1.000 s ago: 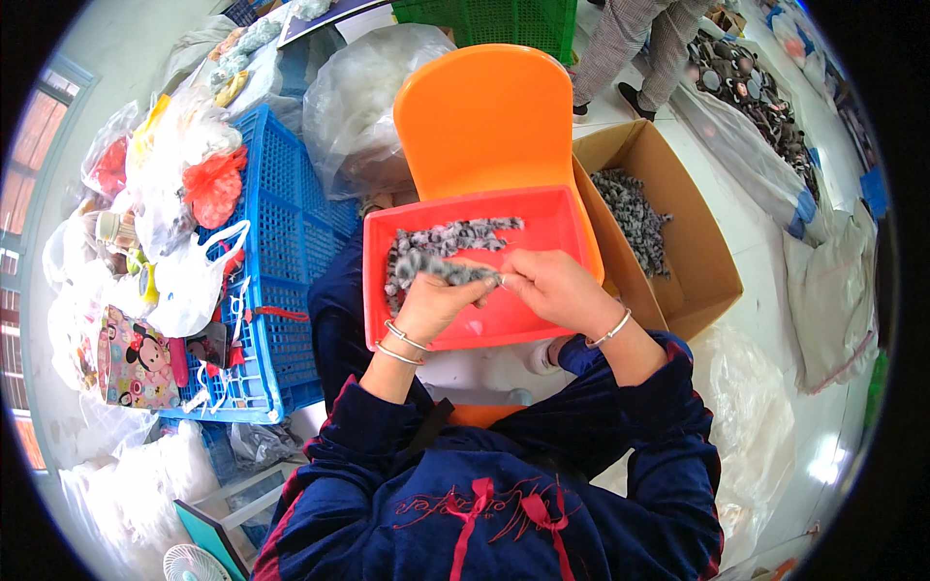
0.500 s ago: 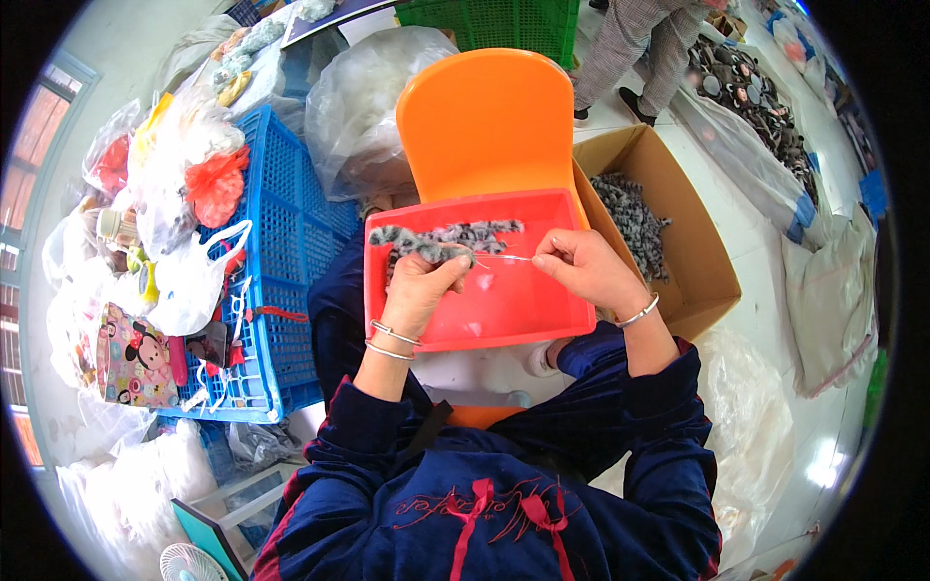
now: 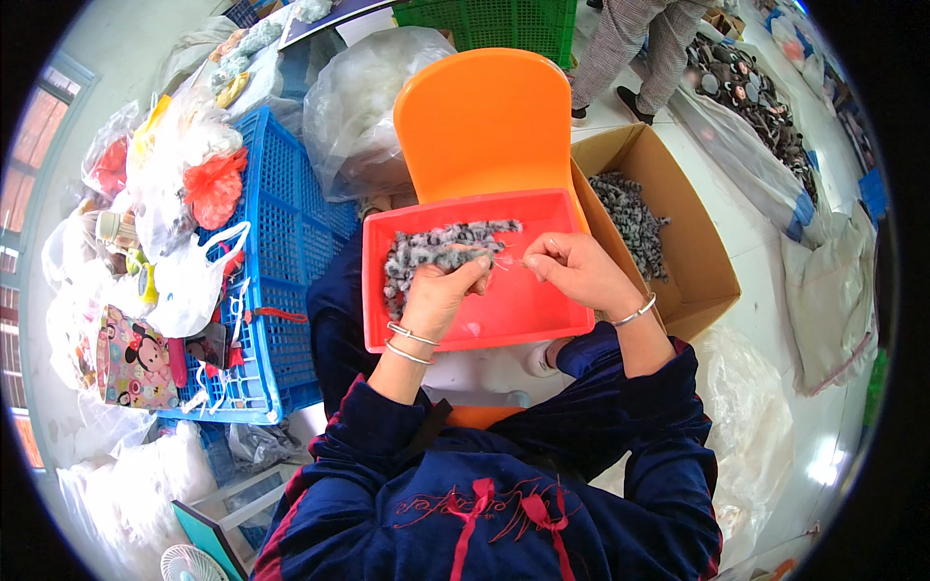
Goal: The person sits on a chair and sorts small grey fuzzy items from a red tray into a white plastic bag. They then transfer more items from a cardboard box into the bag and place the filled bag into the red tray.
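Observation:
Over a red plastic tray (image 3: 465, 341), my left hand (image 3: 441, 290) is closed around a fluffy grey-and-black plush strip (image 3: 436, 257). My right hand (image 3: 579, 273) faces it from the right, its thumb and forefinger pinched together. Thin pale thread (image 3: 506, 261) runs across the small gap between the two hands; whether a needle is on it cannot be made out. More plush strips (image 3: 475, 232) of the same kind lie in the tray's far left part, partly behind the held one.
The tray rests at the front of an orange chair (image 3: 484, 126). On the right stands a cardboard box (image 3: 707, 261) with more grey plush pieces. A blue crate (image 3: 291, 290) loaded with bags is at left. A person's legs (image 3: 644, 48) stand beyond.
My left hand has moved slightly right with the plush strip, now lower over the pile. The straight, taut line between my hands has become slack, and the gap is narrower.

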A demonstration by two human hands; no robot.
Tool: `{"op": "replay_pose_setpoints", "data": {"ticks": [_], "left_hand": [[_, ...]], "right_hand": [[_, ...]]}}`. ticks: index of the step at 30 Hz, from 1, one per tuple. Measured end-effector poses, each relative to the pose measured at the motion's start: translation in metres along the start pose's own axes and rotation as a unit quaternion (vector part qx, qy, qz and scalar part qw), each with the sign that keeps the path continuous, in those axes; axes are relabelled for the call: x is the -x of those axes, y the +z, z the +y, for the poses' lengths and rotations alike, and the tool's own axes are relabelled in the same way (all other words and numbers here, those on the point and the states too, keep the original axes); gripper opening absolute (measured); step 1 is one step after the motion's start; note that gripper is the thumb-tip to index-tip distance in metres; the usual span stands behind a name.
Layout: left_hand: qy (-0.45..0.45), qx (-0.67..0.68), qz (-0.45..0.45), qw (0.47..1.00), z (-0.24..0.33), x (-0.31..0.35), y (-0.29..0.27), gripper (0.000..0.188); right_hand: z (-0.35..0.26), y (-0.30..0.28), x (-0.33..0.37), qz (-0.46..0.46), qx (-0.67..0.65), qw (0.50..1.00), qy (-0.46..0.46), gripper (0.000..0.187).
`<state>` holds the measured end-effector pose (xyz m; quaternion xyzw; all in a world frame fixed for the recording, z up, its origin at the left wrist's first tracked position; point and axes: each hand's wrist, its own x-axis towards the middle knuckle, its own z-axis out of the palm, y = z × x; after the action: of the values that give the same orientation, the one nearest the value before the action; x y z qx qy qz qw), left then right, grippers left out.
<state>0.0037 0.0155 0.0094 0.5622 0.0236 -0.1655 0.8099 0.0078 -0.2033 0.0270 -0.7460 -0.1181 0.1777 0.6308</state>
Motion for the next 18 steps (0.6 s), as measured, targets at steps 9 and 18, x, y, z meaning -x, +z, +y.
{"op": "replay_pose_setpoints", "data": {"ticks": [9, 18], "left_hand": [[0.009, -0.033, -0.012, 0.999, -0.008, -0.001, 0.011, 0.012], [0.014, -0.026, -0.019, 0.999, -0.011, -0.002, 0.012, 0.011]], "right_hand": [[0.004, 0.015, -0.004, 0.019, 0.015, 0.998, -0.064, 0.008], [0.003, 0.018, -0.004, 0.028, -0.011, 0.998, -0.056, 0.009]]}}
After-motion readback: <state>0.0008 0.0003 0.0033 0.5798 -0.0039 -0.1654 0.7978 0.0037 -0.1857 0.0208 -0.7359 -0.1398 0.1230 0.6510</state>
